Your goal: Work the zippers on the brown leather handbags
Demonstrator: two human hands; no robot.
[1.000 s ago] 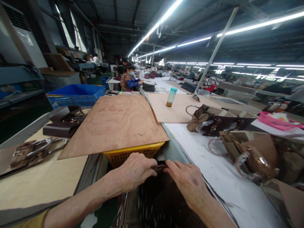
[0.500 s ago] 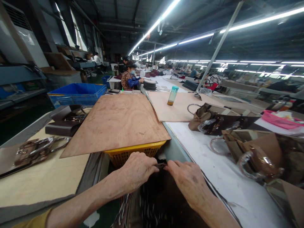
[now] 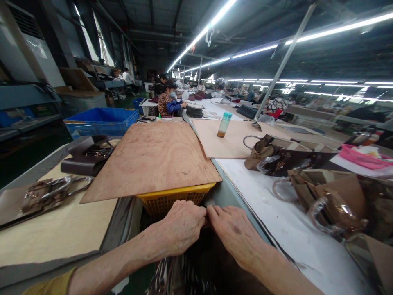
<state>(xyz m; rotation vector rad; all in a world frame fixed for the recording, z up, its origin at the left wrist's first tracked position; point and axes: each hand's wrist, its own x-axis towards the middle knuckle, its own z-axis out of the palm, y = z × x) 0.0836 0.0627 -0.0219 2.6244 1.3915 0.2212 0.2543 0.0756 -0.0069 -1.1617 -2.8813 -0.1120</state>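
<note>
My left hand and my right hand meet low in the middle, both closed with fingertips close together. Between them they pinch the upper edge of a dark brown piece of material, which hangs down toward my lap. The pinched edge is mostly hidden behind my fingers, and the piece is too dark to make out fully. Just beyond the hands stands a yellow plastic basket, under a brown wooden board.
Brown handbags with wrapped handles line the white-topped table at right. Bag parts lie on the left table. A bottle stands on a pale board. A blue crate and a seated co-worker are farther off.
Both hands have drawn closer together, the right one moving left. The brown edge that showed between the fingertips is now mostly covered.
</note>
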